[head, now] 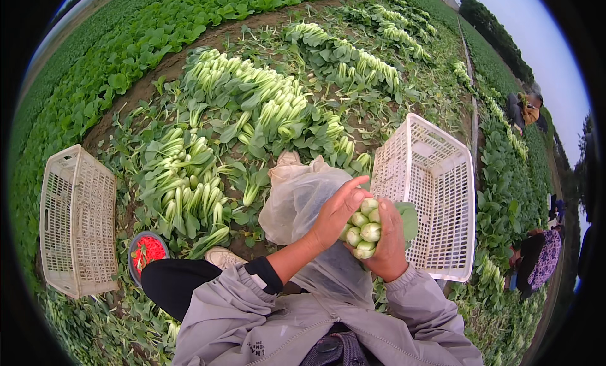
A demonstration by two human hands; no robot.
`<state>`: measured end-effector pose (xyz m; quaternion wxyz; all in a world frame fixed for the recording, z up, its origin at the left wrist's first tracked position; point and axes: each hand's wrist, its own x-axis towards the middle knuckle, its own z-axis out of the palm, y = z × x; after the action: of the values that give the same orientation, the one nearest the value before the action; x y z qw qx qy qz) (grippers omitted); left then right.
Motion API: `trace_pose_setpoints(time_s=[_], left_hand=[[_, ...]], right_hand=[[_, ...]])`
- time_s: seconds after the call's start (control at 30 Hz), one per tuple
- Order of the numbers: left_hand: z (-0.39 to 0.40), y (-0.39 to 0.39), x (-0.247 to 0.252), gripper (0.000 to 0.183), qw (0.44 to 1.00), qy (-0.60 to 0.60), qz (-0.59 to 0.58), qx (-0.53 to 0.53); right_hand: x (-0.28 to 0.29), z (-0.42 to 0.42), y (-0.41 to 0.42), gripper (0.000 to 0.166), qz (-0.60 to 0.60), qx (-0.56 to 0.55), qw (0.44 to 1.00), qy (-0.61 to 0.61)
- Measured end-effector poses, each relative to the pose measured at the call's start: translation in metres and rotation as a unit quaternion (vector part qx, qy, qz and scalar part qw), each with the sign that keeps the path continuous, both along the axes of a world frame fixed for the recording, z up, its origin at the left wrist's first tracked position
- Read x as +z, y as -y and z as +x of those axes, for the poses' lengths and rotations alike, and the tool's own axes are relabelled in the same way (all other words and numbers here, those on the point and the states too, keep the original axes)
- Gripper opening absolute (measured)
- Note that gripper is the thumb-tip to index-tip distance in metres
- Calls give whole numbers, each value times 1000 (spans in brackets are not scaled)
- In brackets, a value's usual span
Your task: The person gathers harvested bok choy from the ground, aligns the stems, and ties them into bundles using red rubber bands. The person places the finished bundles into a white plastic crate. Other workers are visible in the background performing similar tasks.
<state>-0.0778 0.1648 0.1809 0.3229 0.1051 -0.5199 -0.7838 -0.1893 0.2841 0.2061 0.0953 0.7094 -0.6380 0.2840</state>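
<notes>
In front of my lap, my right hand [390, 243] grips a bunch of bok choy [367, 228], its pale cut bases turned up toward me. A green leaf shows beyond the fingers. My left hand [336, 212] lies along the other side of the bunch with its fingers stretched out; how firmly its palm touches the stalks is hidden. Beneath both hands, a translucent plastic sheet [303, 200] covers my leg. Ahead on the ground lie a near pile of bok choy [189, 176] and a longer row of bok choy [265, 91].
White plastic crates flank me: the left crate [78, 224] and the right crate [426, 200]. A grey bowl [133, 247] of thin red strips [149, 252] sits by my left knee. Cut leaves litter the soil. At right, one person crouches [539, 259], another bends farther away [525, 108].
</notes>
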Motion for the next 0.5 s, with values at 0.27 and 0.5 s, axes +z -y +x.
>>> trace_pose_setpoints(time_s=[0.27,0.5], left_hand=[[-5,-3,-4,48,991,32,-100,86],[-3,7,-30,41,995,3,-17,94]], right_hand=[[1,9,6,90,-10,-13,999,-49],[-12,14,15,90,44,-11,999,1]])
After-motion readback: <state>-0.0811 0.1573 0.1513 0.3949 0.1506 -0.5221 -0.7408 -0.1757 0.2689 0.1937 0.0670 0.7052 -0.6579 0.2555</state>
